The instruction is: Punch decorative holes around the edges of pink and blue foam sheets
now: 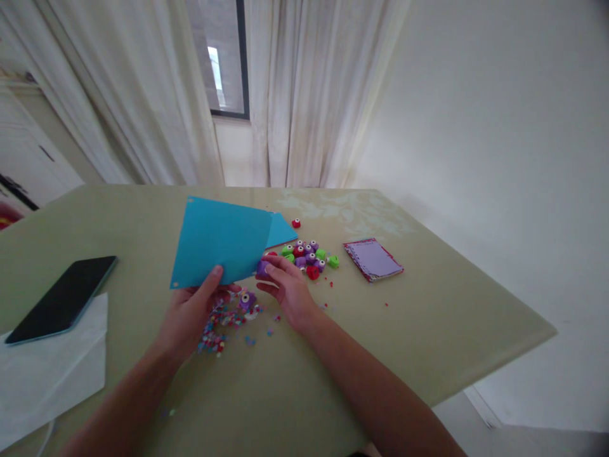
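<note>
My left hand (pixel 197 301) grips a blue card (pixel 221 238) by its lower edge, thumb on top. Small cut-outs show at three of the card's corners. At its lower right corner, my right hand (pixel 290 292) has its fingers closed around a small purple craft punch (pixel 262 269), which touches or overlaps the card there. Another purple punch (pixel 247 299) with an eye on it lies below the card. Tiny coloured paper bits (pixel 223 324) are scattered beneath and beside my left hand. The card hides part of a second blue sheet (pixel 281 230) behind it.
Behind my right hand lies a heap of purple, green and red punches (pixel 311 257), with one red punch (pixel 296 223) farther back. A small notepad (pixel 373 259) is at right. On the left, a dark tablet (pixel 64 298) rests partly on a white sheet (pixel 57 374).
</note>
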`<state>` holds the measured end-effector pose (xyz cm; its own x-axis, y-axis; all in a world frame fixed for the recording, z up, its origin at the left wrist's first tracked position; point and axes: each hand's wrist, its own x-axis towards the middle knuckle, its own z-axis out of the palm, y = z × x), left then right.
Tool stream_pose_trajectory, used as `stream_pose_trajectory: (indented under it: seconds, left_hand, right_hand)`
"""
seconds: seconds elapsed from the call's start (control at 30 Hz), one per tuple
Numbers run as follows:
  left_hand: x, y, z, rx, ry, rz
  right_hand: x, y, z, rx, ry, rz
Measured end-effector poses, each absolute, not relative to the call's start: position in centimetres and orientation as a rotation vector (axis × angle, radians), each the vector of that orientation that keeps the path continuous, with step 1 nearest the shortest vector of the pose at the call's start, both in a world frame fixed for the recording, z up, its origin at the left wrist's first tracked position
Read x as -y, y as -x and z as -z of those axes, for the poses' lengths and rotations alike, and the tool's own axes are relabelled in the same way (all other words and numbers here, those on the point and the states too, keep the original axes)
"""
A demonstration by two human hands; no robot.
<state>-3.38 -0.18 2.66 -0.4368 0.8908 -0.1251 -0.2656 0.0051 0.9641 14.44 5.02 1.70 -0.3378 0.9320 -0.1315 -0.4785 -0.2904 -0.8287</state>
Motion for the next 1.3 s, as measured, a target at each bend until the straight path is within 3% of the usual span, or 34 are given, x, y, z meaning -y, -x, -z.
stream_pose_trajectory:
  seconds: [0.23,0.57,0.77,0.93,1.3]
  left_hand:
    - [0.7,3.6,-2.6,-1.716,-1.018,-1.424]
    - [0.9,3.3,-3.1,-1.658,-1.082,-1.292]
    - [0.4,4.3,-3.1,-1.468,-0.874,-1.4]
    - [0.2,4.3,-3.8,-1.515,-0.89,-1.474]
    - [0.0,3.8,-3.1,-1.428,-0.709,-1.61]
  right_hand:
    - [-4.9,-14.2,-1.5,0.894,0.714,-1.656]
    - [-5.7,-15.3,-1.0,0.94,0.746,-1.408]
    - [-6.1,-15.8,-1.3,1.087,0.743,-1.219]
    - [-6.3,-16.0,-2.0,1.007,0.748,-1.262]
    - [-5.5,-15.9,-2.4,0.675,0.62,-1.747]
